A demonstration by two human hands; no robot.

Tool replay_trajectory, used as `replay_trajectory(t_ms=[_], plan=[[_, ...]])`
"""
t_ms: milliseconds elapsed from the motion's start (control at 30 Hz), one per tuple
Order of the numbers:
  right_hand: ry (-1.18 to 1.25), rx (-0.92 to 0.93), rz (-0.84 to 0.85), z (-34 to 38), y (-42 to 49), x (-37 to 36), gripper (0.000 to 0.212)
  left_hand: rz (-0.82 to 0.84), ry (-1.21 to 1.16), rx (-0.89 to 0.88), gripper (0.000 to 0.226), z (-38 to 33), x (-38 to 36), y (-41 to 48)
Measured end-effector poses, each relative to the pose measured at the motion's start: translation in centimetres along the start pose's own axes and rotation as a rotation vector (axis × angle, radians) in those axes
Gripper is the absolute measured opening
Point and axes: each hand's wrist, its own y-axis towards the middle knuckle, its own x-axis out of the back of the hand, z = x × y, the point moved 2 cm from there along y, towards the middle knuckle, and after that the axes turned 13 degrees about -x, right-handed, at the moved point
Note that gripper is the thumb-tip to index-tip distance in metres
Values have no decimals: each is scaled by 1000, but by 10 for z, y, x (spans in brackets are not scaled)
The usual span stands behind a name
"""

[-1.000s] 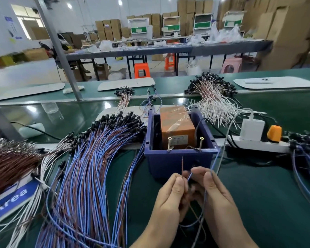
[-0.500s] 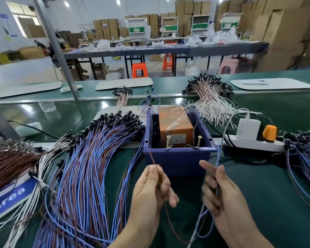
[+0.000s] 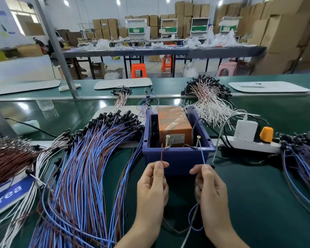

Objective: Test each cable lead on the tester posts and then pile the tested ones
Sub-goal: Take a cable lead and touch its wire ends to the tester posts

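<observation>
A blue bin (image 3: 177, 158) holds an orange tester box (image 3: 174, 126). Two brass screw posts stand at the bin's front rim, the left post (image 3: 167, 141) and the right post (image 3: 197, 141). My left hand (image 3: 153, 190) pinches a brown lead (image 3: 161, 154) whose tip points up just left of the left post. My right hand (image 3: 210, 190) pinches a blue lead (image 3: 202, 154) that runs up to the base of the right post. Both leads loop down between my wrists. A big pile of blue and brown cables (image 3: 82, 176) lies to the left.
A white power strip (image 3: 249, 143) with a white charger and an orange plug lies right of the bin. White cables (image 3: 209, 104) are heaped behind it, more blue cables (image 3: 304, 167) at far right, brown wires (image 3: 5, 158) at far left. The green bench (image 3: 258, 194) carries everything.
My hands parted from a joined grip in front of the bin. Each then rose with one lead toward its post, the blue lead reaching the right post.
</observation>
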Motion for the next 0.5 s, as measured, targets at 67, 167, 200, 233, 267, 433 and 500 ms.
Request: replay_trajectory(t_ms=[67, 167, 200, 233, 267, 433, 500], plan=[[-18, 15, -6, 1, 1, -2, 41, 10, 4, 0, 30, 3, 1, 1], [-11, 5, -13, -2, 2, 1, 40, 19, 6, 4, 29, 5, 2, 0], [-8, 1, -13, -2, 2, 2, 40, 18, 0, 5, 29, 6, 2, 0], [-7, -2, -12, -3, 2, 2, 41, 16, -4, 6, 29, 6, 3, 1], [-7, -6, -13, -4, 2, 3, 41, 15, -7, 8, 29, 7, 2, 1], [-4, -18, -4, -4, 0, 3, 42, 13, -23, 8, 31, 8, 2, 4], [-4, -15, -3, -5, -3, 3, 42, 21, -14, 9, 32, 9, 3, 4]])
